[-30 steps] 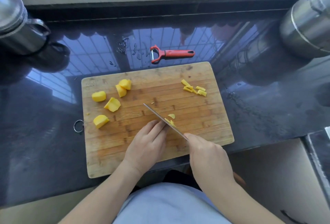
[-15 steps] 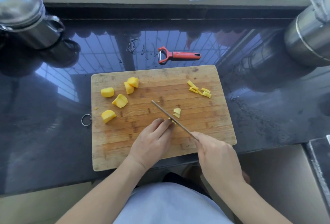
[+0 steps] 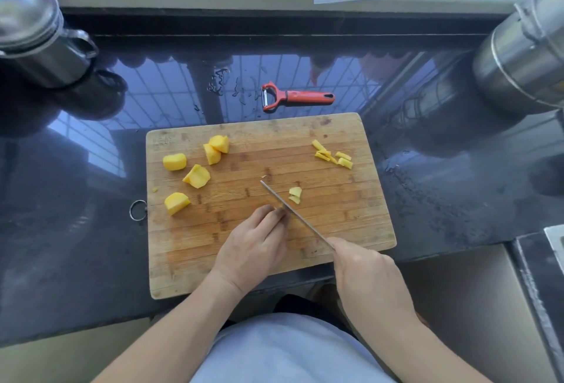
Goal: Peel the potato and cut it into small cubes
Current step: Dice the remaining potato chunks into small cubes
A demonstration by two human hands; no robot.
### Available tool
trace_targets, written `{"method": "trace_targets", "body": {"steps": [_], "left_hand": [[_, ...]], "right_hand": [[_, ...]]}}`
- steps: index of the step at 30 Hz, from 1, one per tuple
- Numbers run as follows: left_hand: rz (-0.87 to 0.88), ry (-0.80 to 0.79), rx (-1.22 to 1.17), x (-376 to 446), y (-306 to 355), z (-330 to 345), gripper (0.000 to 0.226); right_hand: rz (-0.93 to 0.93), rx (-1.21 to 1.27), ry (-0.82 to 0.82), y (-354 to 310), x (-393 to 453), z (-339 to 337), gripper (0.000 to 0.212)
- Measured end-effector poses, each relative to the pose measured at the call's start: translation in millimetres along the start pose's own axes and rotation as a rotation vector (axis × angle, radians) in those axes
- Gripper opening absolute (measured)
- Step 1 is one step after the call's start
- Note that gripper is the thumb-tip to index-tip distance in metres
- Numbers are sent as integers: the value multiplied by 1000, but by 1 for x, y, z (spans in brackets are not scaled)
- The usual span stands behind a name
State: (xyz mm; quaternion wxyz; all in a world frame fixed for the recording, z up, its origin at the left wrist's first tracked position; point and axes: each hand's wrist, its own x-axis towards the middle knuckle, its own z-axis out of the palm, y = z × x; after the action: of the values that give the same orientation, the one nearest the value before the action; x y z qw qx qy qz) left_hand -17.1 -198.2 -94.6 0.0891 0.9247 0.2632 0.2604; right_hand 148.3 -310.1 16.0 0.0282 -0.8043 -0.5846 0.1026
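We are partway through dicing: our right hand (image 3: 363,269) is gripping the knife (image 3: 293,214), our left hand (image 3: 253,245) is pinning a hidden piece; big potato chunks (image 3: 195,175) are waiting at nine o'clock on the board (image 3: 335,221), small cuts (image 3: 334,155) at two.

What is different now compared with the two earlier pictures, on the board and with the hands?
More cut slices now lie right of the knife: the piece under the left hand has shrunk out of sight. The right hand still grips the knife. The big chunks, far small pieces and peeler stayed.
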Motion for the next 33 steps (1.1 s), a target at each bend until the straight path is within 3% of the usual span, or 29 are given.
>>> {"method": "trace_targets", "body": {"steps": [5,11,24,33], "left_hand": [[-16,7,-5,1,1,-3,29],[-41,2,-28,2,5,-10,29],[-23,12,-24,3,3,-6,31],[-26,-7,-26,5,3,-6,31]], "right_hand": [[-38,73,47,-18,32,15,10],[-18,233,80,1,26,8,19],[-43,92,18,3,6,-10,12],[44,-32,-83,-6,3,-9,16]]}}
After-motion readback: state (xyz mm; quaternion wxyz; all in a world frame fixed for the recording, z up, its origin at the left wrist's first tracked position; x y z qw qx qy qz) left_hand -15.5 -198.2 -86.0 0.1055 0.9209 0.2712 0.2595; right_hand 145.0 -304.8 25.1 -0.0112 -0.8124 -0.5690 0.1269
